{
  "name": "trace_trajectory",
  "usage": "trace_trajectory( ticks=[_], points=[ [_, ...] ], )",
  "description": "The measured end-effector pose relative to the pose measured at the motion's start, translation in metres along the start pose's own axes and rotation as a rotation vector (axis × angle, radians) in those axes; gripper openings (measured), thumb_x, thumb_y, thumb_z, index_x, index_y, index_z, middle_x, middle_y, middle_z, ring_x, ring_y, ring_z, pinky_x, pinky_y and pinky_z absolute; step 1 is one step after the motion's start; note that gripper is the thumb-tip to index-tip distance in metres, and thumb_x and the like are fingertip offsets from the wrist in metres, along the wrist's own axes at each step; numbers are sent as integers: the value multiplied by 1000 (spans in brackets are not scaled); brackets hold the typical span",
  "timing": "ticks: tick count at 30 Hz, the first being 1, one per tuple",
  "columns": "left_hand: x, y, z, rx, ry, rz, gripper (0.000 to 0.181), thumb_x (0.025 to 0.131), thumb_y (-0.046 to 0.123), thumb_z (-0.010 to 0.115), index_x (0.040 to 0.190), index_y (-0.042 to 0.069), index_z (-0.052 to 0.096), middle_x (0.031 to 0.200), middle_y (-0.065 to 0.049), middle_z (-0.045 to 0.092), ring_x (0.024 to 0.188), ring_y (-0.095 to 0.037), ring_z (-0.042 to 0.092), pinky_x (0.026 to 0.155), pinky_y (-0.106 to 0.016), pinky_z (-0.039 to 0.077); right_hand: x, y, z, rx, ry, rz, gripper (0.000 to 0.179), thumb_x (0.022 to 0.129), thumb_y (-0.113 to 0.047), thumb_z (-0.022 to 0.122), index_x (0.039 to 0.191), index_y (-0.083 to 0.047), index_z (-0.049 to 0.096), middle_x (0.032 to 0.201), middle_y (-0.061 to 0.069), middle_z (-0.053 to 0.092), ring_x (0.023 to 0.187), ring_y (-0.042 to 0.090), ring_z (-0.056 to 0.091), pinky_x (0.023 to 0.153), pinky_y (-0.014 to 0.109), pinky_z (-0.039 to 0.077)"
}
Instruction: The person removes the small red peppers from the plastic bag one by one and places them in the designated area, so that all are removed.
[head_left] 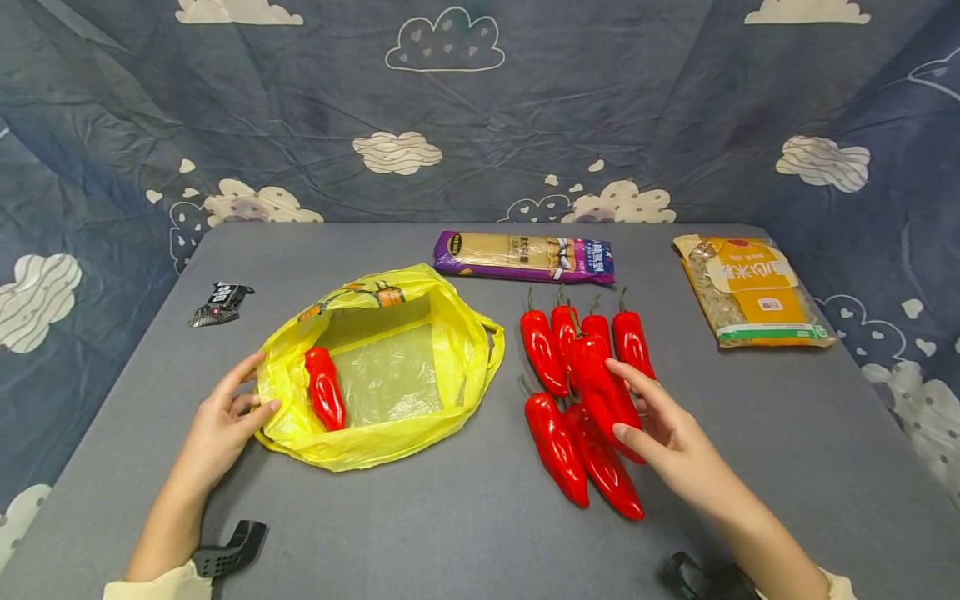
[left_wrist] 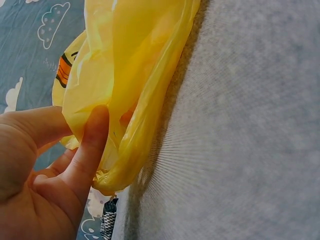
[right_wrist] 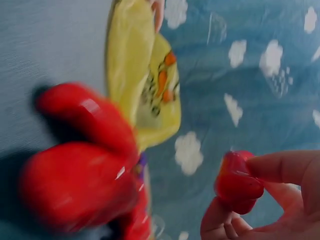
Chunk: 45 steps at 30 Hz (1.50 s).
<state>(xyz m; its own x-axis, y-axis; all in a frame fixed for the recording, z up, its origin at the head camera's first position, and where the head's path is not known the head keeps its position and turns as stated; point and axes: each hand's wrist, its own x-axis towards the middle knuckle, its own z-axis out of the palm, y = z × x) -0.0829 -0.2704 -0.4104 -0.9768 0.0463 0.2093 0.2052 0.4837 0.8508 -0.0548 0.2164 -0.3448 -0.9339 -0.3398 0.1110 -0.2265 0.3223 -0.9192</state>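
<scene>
A yellow plastic bag (head_left: 352, 450) lies with its mouth spread wide, one red chili pepper (head_left: 326, 390) inside at its left. My left hand (head_left: 223, 421) pinches the bag's left rim; thumb and fingers sit on either side of the film in the left wrist view. On the right, my right hand (head_left: 675, 437) holds a glossy red chili pepper (head_left: 600, 390) between thumb and fingers, above the other peppers. Several more red chili peppers (head_left: 555, 450) lie on the table beneath and around it, stems pointing away. The held pepper's blunt end (right_wrist: 237, 182) shows in the right wrist view.
A purple noodle packet (head_left: 525, 257) lies at the table's back. At the right is an orange-labelled clear food packet (head_left: 753, 292). A small black wrapped item (head_left: 221, 304) lies left of the bag. Cloud-print cloth (head_left: 465, 108) hangs behind the grey table (head_left: 420, 533).
</scene>
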Motion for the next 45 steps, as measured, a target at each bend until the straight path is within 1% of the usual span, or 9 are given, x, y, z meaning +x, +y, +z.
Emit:
trace_trajectory(
  ticks=[4,6,11,15,21,26,31,38,45],
  points=[
    [0,-1,0,3,0,-2,66,81,-9,59,139,4,30,117,-12,37,74,1,52,55,-14,43,-19,18,-7,-49,14,107,62,88,-3,55,141,-20,29,124,7,36,94,18,47,71,26,46],
    [0,-1,0,-2,-2,-3,66,81,-9,59,139,4,30,117,-11,37,75,1,53,55,-14,43,-28,25,-9,-74,8,160,61,88,-7,55,141,-22,28,126,7,35,99,17,46,74,24,44],
    [-1,-2,1,-3,-5,-4,66,82,-8,59,139,5,30,117,-11,36,75,1,53,56,-15,44,-44,39,-11,-107,-22,261,60,88,-14,57,141,-26,29,135,6,31,117,16,31,85,15,33],
    [-1,-1,1,2,-2,-5,66,82,-8,59,139,6,30,117,-11,36,75,1,53,56,-15,44,-51,45,-13,-107,-32,319,62,86,-14,60,140,-25,31,139,9,29,124,26,26,90,17,30],
    [-1,0,0,10,-2,-5,65,82,-8,59,139,6,30,117,-11,37,74,1,53,55,-15,43,-53,51,-15,-107,-49,434,64,85,-13,61,140,-21,31,135,15,34,116,29,34,79,26,41],
    [-1,1,0,14,-3,-9,66,82,-8,59,139,5,29,118,-12,36,75,2,52,55,-15,43,-50,54,-16,-110,-44,467,62,85,-16,62,139,-19,32,130,15,37,103,27,43,72,32,43],
    [-1,0,0,13,-3,-9,66,82,-8,59,140,6,29,118,-12,36,75,1,52,55,-15,43,-50,55,-18,-157,-19,390,60,84,-17,64,137,-13,35,123,14,42,88,20,49,66,28,44],
    [-1,-1,0,9,-3,-13,66,82,-8,59,140,6,29,117,-12,36,75,2,53,56,-15,44,-46,40,-23,-290,38,306,61,84,-23,65,136,-11,36,125,12,41,101,21,44,78,22,40],
    [0,-1,1,2,9,-12,67,81,-10,59,140,6,30,118,-13,36,75,2,52,55,-15,44,-17,1,-19,-243,126,57,68,77,-5,69,135,-12,35,130,4,37,109,13,38,85,13,32]
  ],
)
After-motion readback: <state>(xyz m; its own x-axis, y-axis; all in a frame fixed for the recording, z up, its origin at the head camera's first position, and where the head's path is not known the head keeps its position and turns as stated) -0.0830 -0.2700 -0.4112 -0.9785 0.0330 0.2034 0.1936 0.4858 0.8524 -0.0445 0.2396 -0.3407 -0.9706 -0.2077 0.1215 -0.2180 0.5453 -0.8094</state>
